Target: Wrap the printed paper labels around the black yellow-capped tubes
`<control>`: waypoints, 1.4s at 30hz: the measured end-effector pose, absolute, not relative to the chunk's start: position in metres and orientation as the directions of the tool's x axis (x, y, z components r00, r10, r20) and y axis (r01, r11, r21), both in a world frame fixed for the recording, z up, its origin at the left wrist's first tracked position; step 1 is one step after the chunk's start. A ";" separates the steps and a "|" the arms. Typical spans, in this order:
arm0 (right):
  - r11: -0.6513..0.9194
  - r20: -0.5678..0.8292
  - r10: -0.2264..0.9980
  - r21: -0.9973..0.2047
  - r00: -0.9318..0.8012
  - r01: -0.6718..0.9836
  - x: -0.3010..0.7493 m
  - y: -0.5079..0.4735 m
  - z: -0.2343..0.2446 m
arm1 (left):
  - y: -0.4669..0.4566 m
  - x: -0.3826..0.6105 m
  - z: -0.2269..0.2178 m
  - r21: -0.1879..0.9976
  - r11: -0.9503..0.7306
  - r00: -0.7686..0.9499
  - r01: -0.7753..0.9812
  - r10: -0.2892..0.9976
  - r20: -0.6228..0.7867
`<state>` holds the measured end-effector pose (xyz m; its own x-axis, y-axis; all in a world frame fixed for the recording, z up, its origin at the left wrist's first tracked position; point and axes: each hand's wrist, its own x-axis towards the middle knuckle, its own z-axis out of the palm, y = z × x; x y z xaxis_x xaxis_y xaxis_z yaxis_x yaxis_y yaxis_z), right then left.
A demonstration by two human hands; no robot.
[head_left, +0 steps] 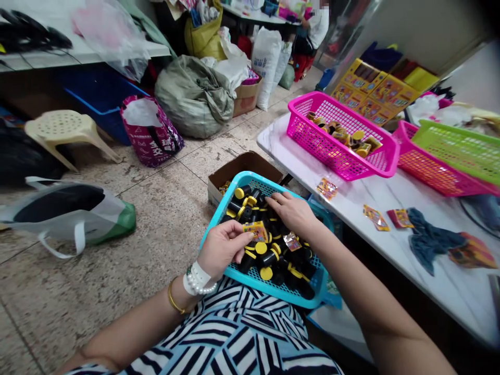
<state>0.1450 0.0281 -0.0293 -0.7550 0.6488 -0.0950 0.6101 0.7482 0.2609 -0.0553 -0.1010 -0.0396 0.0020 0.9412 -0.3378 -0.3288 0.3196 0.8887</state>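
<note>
My left hand [221,247] pinches a small yellow printed label [255,229] between thumb and forefinger, over the near left part of a turquoise plastic basket [250,284]. The basket rests by my lap, full of small black cylinders with yellow caps [269,257]. My right hand [292,212] reaches over the far right part of the basket, fingers extended and apart, their tips touching the black cylinders. Whether anything lies under those fingertips is hidden. A shiny printed piece [291,241] lies on the cylinders just below my right hand.
To the right, a white table [351,195] bears a pink basket [344,161] of yellow wrapped cylinders, printed labels [376,217] and a blue cloth [424,237]. A cardboard box [250,159] stands behind my basket. Bags, a stool [64,125] and a seated person [318,26] are beyond.
</note>
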 end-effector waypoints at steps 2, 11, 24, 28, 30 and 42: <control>0.731 -0.177 0.673 0.306 -0.718 0.610 0.141 0.033 -0.023 | -0.099 -0.056 -0.039 0.851 0.352 0.029 -0.389 0.928 -0.370; 0.634 -0.156 0.773 0.177 -0.615 0.752 0.158 0.019 -0.017 | -0.081 -0.060 -0.031 0.680 0.511 0.204 -0.527 0.852 -0.482; -0.002 0.005 0.999 -0.980 -0.033 -0.198 0.171 -0.080 -0.013 | -0.066 -0.033 -0.034 0.610 0.604 0.334 -0.513 0.795 -0.506; -0.068 -0.058 0.996 -0.982 -0.063 -0.175 0.166 -0.085 -0.017 | -0.064 -0.028 -0.032 0.567 0.632 0.375 -0.527 0.773 -0.512; -0.075 -0.067 0.995 -0.989 -0.068 -0.128 0.168 -0.086 -0.016 | -0.064 -0.026 -0.033 0.559 0.634 0.389 -0.534 0.772 -0.503; -0.219 -0.229 0.968 -0.970 -0.103 0.106 0.168 -0.082 0.000 | -0.065 -0.019 -0.037 0.594 0.598 0.409 -0.538 0.801 -0.437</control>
